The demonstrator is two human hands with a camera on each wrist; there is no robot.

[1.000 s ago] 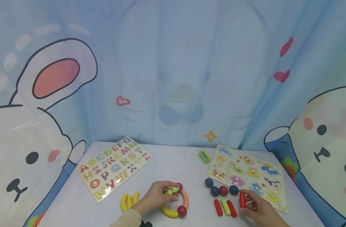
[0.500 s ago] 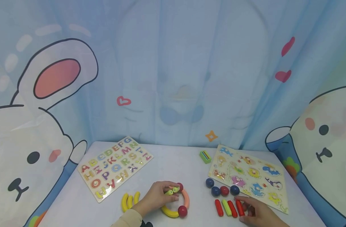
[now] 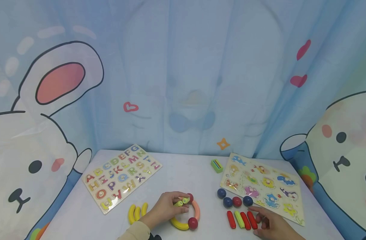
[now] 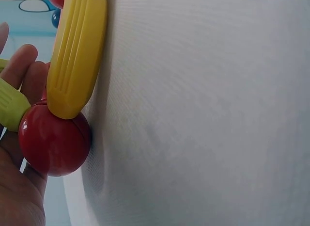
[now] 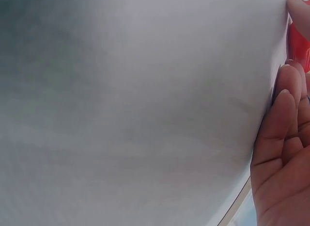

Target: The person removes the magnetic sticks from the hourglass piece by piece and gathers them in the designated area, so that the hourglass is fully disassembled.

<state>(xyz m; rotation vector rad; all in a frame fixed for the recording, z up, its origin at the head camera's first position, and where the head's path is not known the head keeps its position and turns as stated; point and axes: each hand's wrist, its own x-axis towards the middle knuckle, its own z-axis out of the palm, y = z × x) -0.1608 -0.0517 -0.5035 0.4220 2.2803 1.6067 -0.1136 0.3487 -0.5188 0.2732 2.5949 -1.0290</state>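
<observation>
My left hand [image 3: 165, 207] holds light green toy sticks [image 3: 179, 203] over a ring on the table. In that ring, a yellow curved piece [image 3: 180, 225], a pink curved piece [image 3: 196, 210] and red balls [image 3: 192, 223] join end to end. Seen from the left wrist, a green stick [image 4: 10, 104] meets a red ball [image 4: 54, 141] beside the yellow piece [image 4: 77, 51]. My right hand [image 3: 274, 224] lies with loose fingers around the ends of the rightmost red stick [image 3: 252, 220]. That stick lines up beside another red stick [image 3: 245, 220], a green one [image 3: 239, 219] and a further red one [image 3: 231, 219].
Blue balls [image 3: 227, 202] and a red ball [image 3: 237, 201] sit behind the stick row. An animal puzzle board [image 3: 272, 200] lies back right, a striped green block [image 3: 216, 165] beside it. Yellow curved pieces [image 3: 137, 213] and an alphabet board [image 3: 120, 176] lie left.
My right hand has lowered the upright red stick, laid it at the right end of the row, close against its neighbour, and loosened. The left hand has stayed in place.
</observation>
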